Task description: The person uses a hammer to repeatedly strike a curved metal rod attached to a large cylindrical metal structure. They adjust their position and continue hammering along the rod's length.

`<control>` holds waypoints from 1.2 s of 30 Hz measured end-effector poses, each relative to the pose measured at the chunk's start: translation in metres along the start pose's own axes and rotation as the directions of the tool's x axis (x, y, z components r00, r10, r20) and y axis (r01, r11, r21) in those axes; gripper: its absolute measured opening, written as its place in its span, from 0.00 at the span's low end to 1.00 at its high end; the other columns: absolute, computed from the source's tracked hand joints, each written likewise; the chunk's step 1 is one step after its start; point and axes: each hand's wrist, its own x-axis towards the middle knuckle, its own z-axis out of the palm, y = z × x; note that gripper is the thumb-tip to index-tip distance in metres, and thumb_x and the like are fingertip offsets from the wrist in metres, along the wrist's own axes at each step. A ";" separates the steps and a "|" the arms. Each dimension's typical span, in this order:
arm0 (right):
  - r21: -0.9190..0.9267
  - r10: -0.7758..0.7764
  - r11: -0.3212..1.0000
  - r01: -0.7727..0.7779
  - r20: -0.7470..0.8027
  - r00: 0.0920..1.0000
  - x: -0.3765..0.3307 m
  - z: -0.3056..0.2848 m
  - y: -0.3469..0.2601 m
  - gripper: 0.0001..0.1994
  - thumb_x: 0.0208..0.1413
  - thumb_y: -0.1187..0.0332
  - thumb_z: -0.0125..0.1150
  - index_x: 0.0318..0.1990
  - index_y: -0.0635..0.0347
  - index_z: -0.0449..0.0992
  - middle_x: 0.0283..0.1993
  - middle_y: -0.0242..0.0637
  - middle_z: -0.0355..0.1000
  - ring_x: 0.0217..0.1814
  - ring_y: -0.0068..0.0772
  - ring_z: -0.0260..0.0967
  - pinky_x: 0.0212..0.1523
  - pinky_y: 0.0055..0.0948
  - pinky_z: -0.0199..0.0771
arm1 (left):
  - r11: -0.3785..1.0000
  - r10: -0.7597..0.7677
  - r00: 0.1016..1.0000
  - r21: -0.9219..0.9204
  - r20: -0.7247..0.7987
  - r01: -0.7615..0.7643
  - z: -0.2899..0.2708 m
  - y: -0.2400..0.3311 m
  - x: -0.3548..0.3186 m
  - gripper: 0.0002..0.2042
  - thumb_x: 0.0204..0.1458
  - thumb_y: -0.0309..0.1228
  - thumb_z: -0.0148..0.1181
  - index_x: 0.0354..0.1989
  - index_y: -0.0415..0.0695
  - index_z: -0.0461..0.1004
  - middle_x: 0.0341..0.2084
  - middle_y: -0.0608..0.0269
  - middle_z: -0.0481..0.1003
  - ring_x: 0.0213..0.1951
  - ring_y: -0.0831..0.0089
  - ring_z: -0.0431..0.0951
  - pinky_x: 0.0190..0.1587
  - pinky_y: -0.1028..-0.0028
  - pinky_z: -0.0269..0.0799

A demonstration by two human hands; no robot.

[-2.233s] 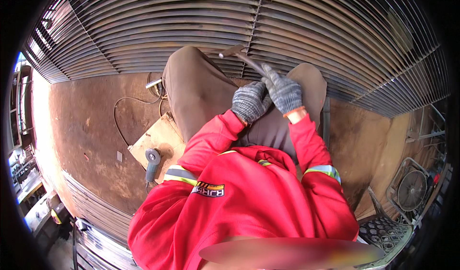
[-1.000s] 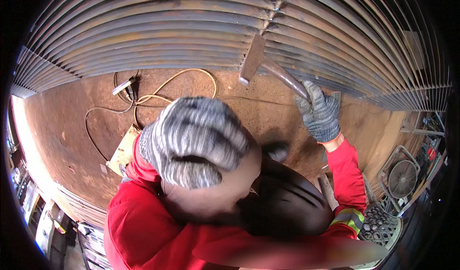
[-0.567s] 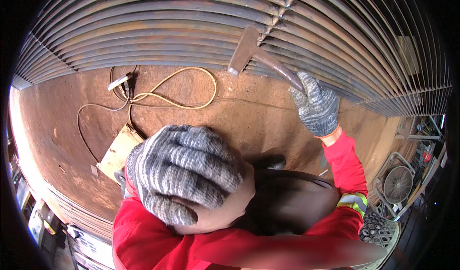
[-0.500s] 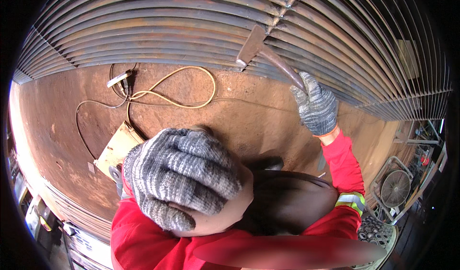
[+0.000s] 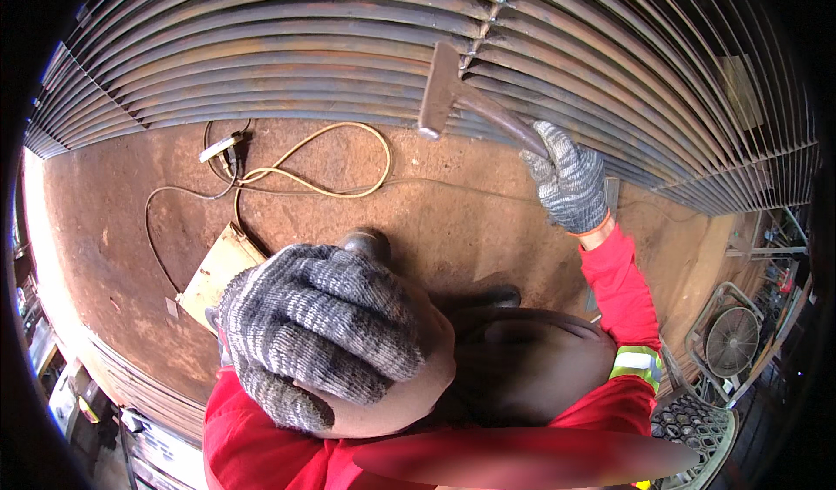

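Observation:
In my right hand (image 5: 570, 181), gloved in grey knit, is the brown handle of a hammer (image 5: 441, 90). The fingers are closed round the handle's end. Its rusty metal head is raised at the near edge of a steel bar grating (image 5: 287, 50), over a crosswise joint in the bars; whether it touches cannot be told. My left hand (image 5: 318, 325), in a matching glove, lies draped over my bent knee, fingers stretched and holding nothing. The knee and sleeve hide part of what lies beneath.
A yellowish cable (image 5: 383, 164) loops over the rusty brown floor plate (image 5: 453, 229). Beside it lie a small pale-and-dark device (image 5: 222, 148) and a tan board (image 5: 218, 268). A round fan (image 5: 731, 342) stands at the right, near a patterned metal seat (image 5: 697, 438).
The hammer has shifted slightly left and turned a little, its head more upright in the picture. My right hand moved slightly with it. My left hand stays on the knee.

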 end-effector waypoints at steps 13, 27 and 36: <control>-0.220 0.215 0.956 -0.196 0.067 0.974 0.010 0.019 0.010 0.21 0.48 0.65 0.70 0.50 0.56 0.74 0.31 0.46 0.77 0.25 0.51 0.74 0.26 0.41 0.73 | 0.999 -0.003 0.999 -0.046 0.050 0.006 0.000 0.012 -0.014 0.20 0.54 0.46 0.59 0.40 0.39 0.79 0.40 0.48 0.78 0.42 0.54 0.80 0.48 0.57 0.75; -0.207 0.132 0.969 -0.135 -0.031 0.991 -0.001 0.015 -0.013 0.19 0.54 0.59 0.65 0.51 0.55 0.74 0.35 0.47 0.77 0.29 0.50 0.75 0.30 0.40 0.75 | 0.992 0.108 0.986 -0.044 -0.126 -0.114 0.014 0.017 -0.004 0.16 0.55 0.40 0.54 0.41 0.40 0.78 0.35 0.48 0.79 0.37 0.54 0.81 0.42 0.57 0.76; -0.239 0.125 0.962 -0.133 -0.049 0.991 0.007 0.007 -0.022 0.21 0.55 0.53 0.62 0.51 0.54 0.74 0.28 0.47 0.76 0.23 0.51 0.72 0.24 0.45 0.71 | 0.974 0.217 0.942 0.001 -0.257 -0.225 0.023 0.015 0.003 0.12 0.58 0.33 0.49 0.42 0.42 0.76 0.31 0.49 0.79 0.34 0.53 0.82 0.37 0.56 0.77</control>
